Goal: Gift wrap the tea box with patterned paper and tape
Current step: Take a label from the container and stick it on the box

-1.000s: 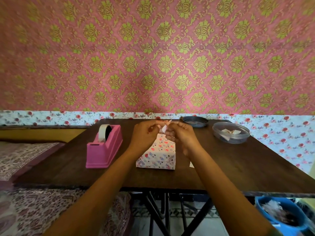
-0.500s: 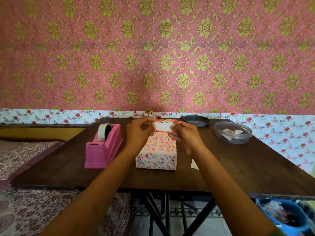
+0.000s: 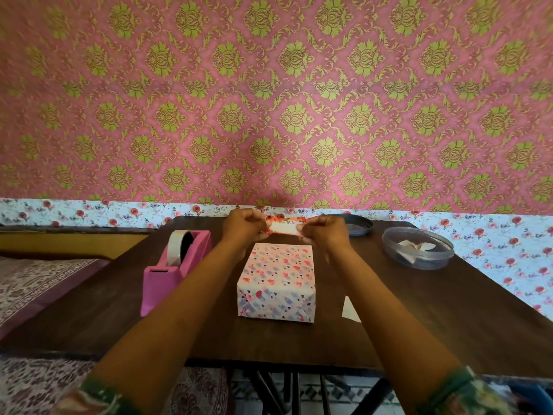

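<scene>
The grips of left hand (image 3: 244, 228) and right hand (image 3: 325, 235) pinch a floral gift tag (image 3: 284, 227), its script too blurred to read, just beyond the wrapped tea box (image 3: 276, 280) on the dark wooden counter (image 3: 419, 313), pink damask wallpaper (image 3: 269, 100) behind.

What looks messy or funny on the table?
Not much. A small white paper scrap lies loose on the table, right of the wrapped box. A dark lid lies near the open clear container. The box looks neat and nothing is spilled. The left hand and right hand pinch a label.
</scene>
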The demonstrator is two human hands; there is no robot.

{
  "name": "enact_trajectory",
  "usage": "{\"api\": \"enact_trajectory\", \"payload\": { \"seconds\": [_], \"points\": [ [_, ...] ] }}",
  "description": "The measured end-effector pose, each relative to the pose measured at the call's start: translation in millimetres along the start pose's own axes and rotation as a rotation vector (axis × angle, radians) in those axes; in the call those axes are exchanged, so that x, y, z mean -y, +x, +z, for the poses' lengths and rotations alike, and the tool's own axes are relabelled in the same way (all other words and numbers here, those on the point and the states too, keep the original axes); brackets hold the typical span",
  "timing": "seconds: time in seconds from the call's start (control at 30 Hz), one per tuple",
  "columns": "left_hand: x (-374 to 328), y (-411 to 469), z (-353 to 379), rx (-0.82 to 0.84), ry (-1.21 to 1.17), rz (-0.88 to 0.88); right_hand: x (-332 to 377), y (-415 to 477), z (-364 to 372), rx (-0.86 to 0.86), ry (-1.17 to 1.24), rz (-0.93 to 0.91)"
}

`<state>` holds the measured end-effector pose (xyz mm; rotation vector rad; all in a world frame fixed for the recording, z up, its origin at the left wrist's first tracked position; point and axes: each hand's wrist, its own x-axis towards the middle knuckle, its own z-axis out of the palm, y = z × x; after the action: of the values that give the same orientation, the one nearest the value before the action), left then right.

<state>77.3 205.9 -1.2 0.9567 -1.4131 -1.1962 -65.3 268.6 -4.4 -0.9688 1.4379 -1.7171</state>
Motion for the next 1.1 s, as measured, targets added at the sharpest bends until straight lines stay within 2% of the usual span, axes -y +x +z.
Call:
{"api": "enact_trajectory", "payload": {
  "seconds": [0.23, 0.43, 0.67, 1.1],
  "points": [
    [27, 32, 1, -0.024, 0.286, -0.057, -26, 35, 4, -0.044, -0.359, 0.068],
    [42, 46, 3, -0.011, 0.429, -0.032, -36, 48, 8, -0.052, -0.614, 0.042],
    [46, 48, 5, -0.010, 0.689, 0.093, -38, 52, 9, -0.041, -0.740, 0.012],
    [48, 46, 12, 0.075, 0.952, 0.220, -46, 61, 13, -0.054, -0.879, -0.058]
  ]
}}
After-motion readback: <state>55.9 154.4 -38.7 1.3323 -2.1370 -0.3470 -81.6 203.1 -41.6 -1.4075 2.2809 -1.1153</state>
